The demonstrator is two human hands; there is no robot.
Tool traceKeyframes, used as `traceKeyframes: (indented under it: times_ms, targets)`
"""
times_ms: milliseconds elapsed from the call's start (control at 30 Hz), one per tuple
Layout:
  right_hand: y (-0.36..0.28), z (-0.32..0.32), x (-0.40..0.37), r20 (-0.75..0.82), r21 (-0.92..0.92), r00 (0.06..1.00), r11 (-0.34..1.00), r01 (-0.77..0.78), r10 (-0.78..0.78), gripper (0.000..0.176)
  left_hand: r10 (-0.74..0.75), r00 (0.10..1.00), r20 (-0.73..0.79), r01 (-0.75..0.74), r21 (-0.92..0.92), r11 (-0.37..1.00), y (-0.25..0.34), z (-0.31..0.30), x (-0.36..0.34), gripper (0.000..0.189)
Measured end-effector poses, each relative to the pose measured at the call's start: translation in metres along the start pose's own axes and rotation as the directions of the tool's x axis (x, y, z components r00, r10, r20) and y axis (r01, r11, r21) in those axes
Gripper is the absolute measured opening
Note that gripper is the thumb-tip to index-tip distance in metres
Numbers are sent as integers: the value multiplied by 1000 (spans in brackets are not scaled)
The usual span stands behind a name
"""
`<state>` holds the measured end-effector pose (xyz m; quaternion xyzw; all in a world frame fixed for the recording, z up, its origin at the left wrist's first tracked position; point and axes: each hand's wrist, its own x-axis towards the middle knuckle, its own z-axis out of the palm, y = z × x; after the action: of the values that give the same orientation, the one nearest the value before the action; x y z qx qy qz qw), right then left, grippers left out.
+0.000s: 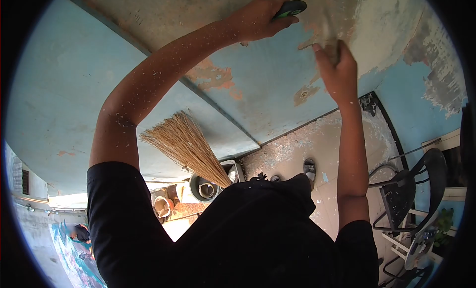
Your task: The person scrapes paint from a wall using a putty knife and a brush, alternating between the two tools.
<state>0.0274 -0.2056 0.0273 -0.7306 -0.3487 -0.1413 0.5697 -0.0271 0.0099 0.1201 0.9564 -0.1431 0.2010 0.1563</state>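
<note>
High above the bottom edge of the flaking blue wall (263,85), our left hand (264,18) closes round a black-and-green handle (291,9); whatever lies beyond it we cannot make out. Across from it, apart, our right hand (341,75) is wrapped round a blurred tool (328,32), thumb along its grip; we cannot tell which kind it is, or whether it touches the wall. The blur suggests quick motion, so a stray swing could catch our left knuckles, the two hands being near each other. Pale flakes dot our left arm (171,55); with our reach this high, loose paint could drop toward our face. Chips also litter the floor (277,154) along its edge by the wall, and our sandal (309,167) could skid on them if our weight shifts sharply.
</note>
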Motion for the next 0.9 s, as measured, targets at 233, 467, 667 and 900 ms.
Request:
traceKeyframes:
  times_ms: [233, 467, 667, 900]
  targets:
    - [16, -16, 22, -414, 635, 850, 772, 13, 326, 25, -78, 992, 97, 71, 69, 995, 9, -1, 2, 31]
    - [20, -2, 3, -204, 825, 894, 561, -61, 398, 27, -80, 990, 113, 70, 88, 994, 1, 3, 9, 36]
    - [27, -5, 2, -218, 811, 892, 582, -60, 396, 26, -39, 993, 113, 28, 95, 995, 0, 3, 13, 37]
    - [28, 3, -2, -207, 820, 898, 569, -57, 388, 23, -171, 970, 172, 161, 73, 984, 21, -12, 26, 33]
